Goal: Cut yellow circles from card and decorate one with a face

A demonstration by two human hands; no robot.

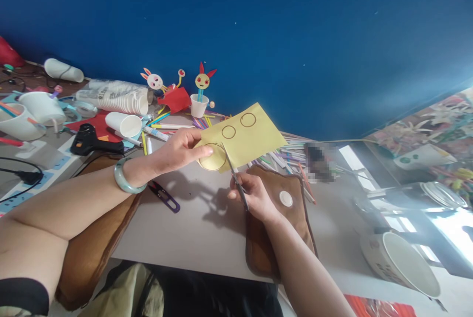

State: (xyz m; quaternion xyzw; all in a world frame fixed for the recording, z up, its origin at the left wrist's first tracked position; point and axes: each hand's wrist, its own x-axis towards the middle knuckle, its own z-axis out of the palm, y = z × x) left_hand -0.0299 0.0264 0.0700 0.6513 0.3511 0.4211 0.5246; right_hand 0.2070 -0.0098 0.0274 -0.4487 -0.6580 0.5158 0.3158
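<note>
Left hand [176, 153] pinched yellow rectangular paper [256, 139], long axis left-right; right hand [256, 194] held dark metal scissors [241, 192] at near edge.

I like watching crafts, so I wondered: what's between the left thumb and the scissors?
Yellow paper: part of its large drawn circle lies between the left hand's thumb and the scissors, in the head view.

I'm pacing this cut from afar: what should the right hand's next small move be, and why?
Probably a short snip of the scissors along the outline of the large circle: the right hand holds them at its right side, and the left hand grips the yellow paper, thumb on the circle.
</note>
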